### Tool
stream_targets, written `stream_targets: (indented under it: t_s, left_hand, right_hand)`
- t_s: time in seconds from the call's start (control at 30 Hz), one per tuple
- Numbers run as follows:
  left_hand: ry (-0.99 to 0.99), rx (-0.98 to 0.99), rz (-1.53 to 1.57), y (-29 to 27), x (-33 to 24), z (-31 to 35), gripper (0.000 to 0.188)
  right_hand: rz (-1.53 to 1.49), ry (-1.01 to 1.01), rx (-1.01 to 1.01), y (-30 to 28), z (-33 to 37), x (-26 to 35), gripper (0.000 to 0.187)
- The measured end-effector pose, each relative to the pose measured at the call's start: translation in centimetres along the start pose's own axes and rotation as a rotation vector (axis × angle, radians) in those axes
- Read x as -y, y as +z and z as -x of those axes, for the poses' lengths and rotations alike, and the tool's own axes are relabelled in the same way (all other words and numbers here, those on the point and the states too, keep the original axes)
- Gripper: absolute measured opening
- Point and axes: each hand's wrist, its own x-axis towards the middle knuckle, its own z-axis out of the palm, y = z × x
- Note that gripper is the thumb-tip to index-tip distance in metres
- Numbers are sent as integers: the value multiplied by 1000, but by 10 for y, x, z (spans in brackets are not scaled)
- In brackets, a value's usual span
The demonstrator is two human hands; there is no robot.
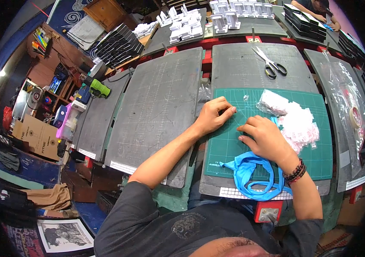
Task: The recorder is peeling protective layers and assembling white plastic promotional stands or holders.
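Observation:
My left hand (215, 115) rests over the left part of a green cutting mat (223, 150). Its fingers are curled in and the thumb presses beside them; whatever they may hold is hidden. Facing it, my right hand (264, 139) hovers over the middle of the mat, its thumb and forefinger bent with a small gap and nothing visible between them. Beside the right hand spreads a heap of small white and pinkish pieces (300, 126), with a clear plastic bag (273, 103) of similar pieces behind it. A bright blue cloth strip (244, 169) lies looped below the right hand.
Black-handled scissors (270, 68) lie beyond the mat on a grey board. At right, a clear plastic sheet (341, 85) carries a tape roll (355, 117). White plastic parts (186, 25) and black stacks (118, 45) stand farther back. Another person (315, 8) works at far right.

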Motion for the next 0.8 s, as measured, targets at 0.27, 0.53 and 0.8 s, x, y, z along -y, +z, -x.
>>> stream_targets:
  t_s: [0.27,0.53,0.8]
  left_hand:
    - [10,0,-7,-1,0,0,25]
    - [18,-6,4,0,1,0,25]
    - [4,2,-2,0,1,0,25]
  right_hand:
    - [-9,-2,1,0,-1,0,23]
    - [-17,1,0,0,-1,0,24]
    - [-3,-7,-1,1,0,-1,23]
